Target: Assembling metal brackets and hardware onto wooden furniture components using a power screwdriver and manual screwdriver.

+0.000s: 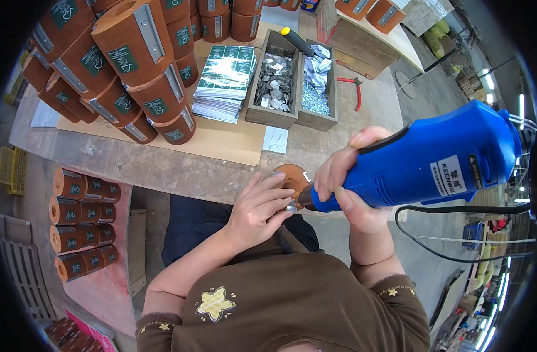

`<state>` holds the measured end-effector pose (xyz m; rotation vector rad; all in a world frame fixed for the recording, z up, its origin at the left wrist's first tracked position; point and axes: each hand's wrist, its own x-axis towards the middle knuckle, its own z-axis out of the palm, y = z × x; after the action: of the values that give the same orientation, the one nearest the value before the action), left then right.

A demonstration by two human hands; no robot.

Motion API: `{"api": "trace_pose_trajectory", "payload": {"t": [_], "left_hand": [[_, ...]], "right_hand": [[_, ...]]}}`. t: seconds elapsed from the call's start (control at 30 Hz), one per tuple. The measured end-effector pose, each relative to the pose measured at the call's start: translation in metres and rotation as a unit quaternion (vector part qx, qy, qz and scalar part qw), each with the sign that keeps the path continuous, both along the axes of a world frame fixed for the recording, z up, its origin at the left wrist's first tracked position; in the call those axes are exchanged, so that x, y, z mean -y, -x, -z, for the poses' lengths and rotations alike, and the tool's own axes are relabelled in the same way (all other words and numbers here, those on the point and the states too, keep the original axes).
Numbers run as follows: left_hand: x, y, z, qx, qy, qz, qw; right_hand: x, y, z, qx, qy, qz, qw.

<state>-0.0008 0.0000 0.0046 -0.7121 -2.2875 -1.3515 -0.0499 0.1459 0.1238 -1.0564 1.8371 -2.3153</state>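
My right hand (pixel 353 176) is closed around the front of a big blue corded power screwdriver (pixel 438 161), whose body stretches off to the right. Its dark nose points left at a brown cylinder (pixel 293 174) by the table's near edge. My left hand (pixel 259 205) steadies that cylinder, its fingers bent over the near left side and partly hiding it. Close to my left thumb and the tool's nose shows a small shiny metal piece (pixel 291 206). The tool's bit cannot be made out.
Stacked brown cylinders with metal strips (pixel 136 44) rise at the back left. Beside them are a pile of green-and-white printed sheets (pixel 224 76), a wooden two-part tray (pixel 271 116) of small metal parts, a yellow-and-black-handled tool (pixel 296 41) and red-handled pliers (pixel 358 94). A black cable (pixel 409 234) loops at the right.
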Motion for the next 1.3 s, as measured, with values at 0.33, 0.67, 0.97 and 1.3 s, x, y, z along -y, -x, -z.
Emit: {"api": "trace_pose_trajectory", "payload": {"t": [0.33, 0.67, 0.97, 1.3], "left_hand": [[0.001, -0.001, 0.003, 0.009, -0.009, 0.007, 1.000], [0.001, 0.000, 0.002, 0.009, -0.011, 0.009, 1.000], [0.002, 0.001, 0.003, 0.009, -0.007, 0.013, 1.000], [0.001, 0.002, 0.000, 0.025, -0.006, 0.022, 0.999]], "right_hand": [[-0.003, -0.009, -0.002, -0.030, -0.060, 0.039, 0.997], [-0.003, -0.014, -0.001, -0.058, -0.139, 0.044, 0.988], [-0.003, -0.013, 0.004, -0.042, -0.094, 0.034, 0.994], [-0.041, 0.005, 0.014, -0.010, 0.197, 0.102, 0.975]]}}
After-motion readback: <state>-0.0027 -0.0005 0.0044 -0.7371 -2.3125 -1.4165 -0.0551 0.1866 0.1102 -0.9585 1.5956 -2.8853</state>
